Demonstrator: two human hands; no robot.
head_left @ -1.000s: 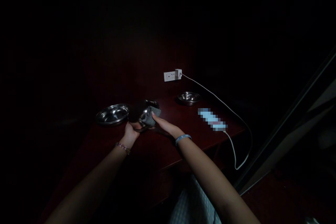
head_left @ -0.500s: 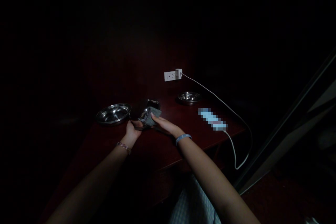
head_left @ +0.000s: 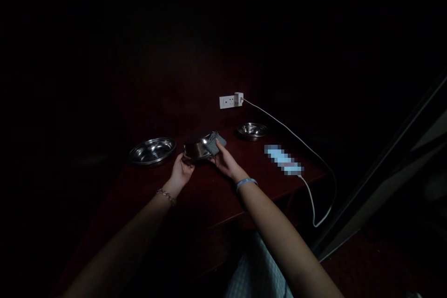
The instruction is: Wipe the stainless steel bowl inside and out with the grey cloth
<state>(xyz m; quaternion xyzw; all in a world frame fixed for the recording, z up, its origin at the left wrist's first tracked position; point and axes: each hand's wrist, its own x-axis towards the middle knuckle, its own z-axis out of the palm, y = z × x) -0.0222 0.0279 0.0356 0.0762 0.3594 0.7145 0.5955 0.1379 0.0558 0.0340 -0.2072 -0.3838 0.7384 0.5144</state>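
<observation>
Between my hands a shiny metal bowl (head_left: 196, 149) is held above the dark red table, its rounded outer side showing. My left hand (head_left: 182, 171) grips the bowl's near left edge, fingers partly underneath it. My right hand (head_left: 225, 158) pinches a folded grey cloth (head_left: 215, 143) against the bowl's right side, thumb on top of the cloth. The right fingers are partly hidden behind the cloth and bowl.
A wide metal dish (head_left: 152, 152) sits on the table (head_left: 206, 200) at left, a smaller metal bowl (head_left: 252, 131) at back right. A blurred-out bright device (head_left: 283, 159) lies at right, its white cable (head_left: 289, 129) running to a charger (head_left: 239, 98) in the wall socket (head_left: 226, 102).
The metal bowl has turned and tilted in my hands. My right hand with the cloth has shifted right and slightly up along it; my left hand has moved slightly right.
</observation>
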